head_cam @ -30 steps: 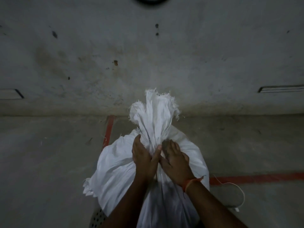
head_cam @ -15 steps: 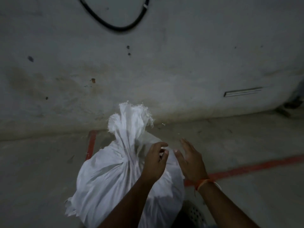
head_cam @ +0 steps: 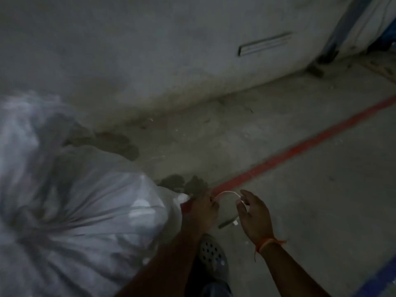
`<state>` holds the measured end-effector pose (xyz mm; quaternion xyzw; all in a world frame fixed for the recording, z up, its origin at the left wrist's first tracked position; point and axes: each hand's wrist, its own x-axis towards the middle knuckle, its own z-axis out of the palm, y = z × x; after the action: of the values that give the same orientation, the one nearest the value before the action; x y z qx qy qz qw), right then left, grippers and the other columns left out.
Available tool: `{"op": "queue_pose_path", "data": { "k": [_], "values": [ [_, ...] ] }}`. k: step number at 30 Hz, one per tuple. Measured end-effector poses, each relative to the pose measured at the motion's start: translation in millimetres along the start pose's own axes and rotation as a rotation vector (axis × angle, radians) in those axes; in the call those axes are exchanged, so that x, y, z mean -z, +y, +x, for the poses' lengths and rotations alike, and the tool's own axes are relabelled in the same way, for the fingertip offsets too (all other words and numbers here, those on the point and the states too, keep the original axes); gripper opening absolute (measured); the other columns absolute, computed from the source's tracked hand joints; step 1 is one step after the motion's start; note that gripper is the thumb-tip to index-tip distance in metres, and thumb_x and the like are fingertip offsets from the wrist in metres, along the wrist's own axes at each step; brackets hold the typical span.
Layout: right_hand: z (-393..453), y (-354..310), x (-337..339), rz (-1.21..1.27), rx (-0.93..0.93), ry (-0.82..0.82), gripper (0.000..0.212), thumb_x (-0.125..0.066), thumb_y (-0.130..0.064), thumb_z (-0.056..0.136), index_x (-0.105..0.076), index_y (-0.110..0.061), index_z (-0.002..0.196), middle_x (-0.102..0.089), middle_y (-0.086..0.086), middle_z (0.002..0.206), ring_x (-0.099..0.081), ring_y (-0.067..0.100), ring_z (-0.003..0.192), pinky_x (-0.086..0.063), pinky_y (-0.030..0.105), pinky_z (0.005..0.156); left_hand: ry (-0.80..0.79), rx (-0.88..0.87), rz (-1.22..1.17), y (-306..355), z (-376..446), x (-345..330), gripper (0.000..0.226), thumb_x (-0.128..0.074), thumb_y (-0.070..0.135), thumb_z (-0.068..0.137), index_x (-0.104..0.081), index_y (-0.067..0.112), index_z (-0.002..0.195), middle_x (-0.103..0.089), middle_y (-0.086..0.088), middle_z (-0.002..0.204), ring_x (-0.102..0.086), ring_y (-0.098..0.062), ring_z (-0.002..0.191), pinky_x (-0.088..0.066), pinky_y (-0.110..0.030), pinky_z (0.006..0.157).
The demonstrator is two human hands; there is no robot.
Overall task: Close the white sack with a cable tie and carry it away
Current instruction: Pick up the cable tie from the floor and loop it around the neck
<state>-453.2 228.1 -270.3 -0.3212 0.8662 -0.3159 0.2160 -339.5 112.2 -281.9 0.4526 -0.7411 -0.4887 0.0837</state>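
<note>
The full white sack fills the left of the blurred head view, its gathered neck pointing up left. To its right, low over the floor, a thin white cable tie arcs between my two hands. My left hand pinches one end beside the sack's edge. My right hand holds the other end at its fingertips, an orange thread around its wrist.
A concrete wall runs across the back with a slot vent. A red floor line crosses diagonally. My perforated shoe stands below the hands. Blue and white items stand at the far right corner.
Both hands let go of the sack's neck and moved down right to the floor, where they now hold the cable tie. The view swung right, so the sack sits at the left.
</note>
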Motion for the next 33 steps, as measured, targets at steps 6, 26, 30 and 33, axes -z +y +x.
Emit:
{"op": "queue_pose_path", "data": {
  "k": [6, 26, 30, 33],
  "values": [
    [39.8, 104.7, -55.5, -0.102, -0.198, -0.14, 0.045, -0.07, -0.017, 0.083, -0.062, -0.017, 0.127, -0.064, 0.013, 0.116, -0.061, 0.032, 0.108, -0.051, 0.04, 0.096, -0.155, 0.072, 0.126, -57.6, 53.6, -80.4, 0.042, -0.056, 0.011, 0.096, -0.055, 0.009, 0.138, -0.059, -0.01, 0.138, -0.056, -0.025, 0.127, -0.042, -0.027, 0.101],
    [60.7, 141.5, -133.1, 0.081, -0.326, -0.231, 0.041, -0.058, -0.007, 0.083, -0.069, -0.017, 0.121, -0.063, 0.019, 0.115, -0.061, 0.033, 0.108, -0.05, 0.032, 0.096, -0.286, 0.168, -0.046, -143.0, 87.3, -165.5, 0.047, -0.055, 0.035, 0.083, -0.065, 0.01, 0.121, -0.071, -0.011, 0.113, -0.066, -0.028, 0.107, -0.051, -0.045, 0.098],
    [64.3, 115.4, -110.5, 0.158, -0.325, -0.167, 0.041, -0.063, -0.001, 0.082, -0.071, -0.018, 0.119, -0.055, 0.009, 0.116, -0.057, 0.002, 0.081, -0.038, -0.005, 0.068, -0.254, 0.122, -0.073, -117.4, 83.9, -144.3, 0.049, -0.058, 0.017, 0.082, -0.061, 0.01, 0.13, -0.07, -0.01, 0.119, -0.067, -0.025, 0.11, -0.051, -0.034, 0.1],
    [60.4, 83.3, -85.5, 0.198, -0.261, -0.112, 0.037, -0.062, -0.004, 0.086, -0.07, -0.025, 0.115, -0.053, 0.007, 0.117, -0.06, 0.008, 0.089, -0.043, 0.007, 0.074, -0.23, 0.09, -0.103, -65.6, 68.0, -104.3, 0.05, -0.059, 0.015, 0.08, -0.062, 0.007, 0.129, -0.069, -0.01, 0.123, -0.067, -0.026, 0.111, -0.052, -0.034, 0.1]
  ]
}}
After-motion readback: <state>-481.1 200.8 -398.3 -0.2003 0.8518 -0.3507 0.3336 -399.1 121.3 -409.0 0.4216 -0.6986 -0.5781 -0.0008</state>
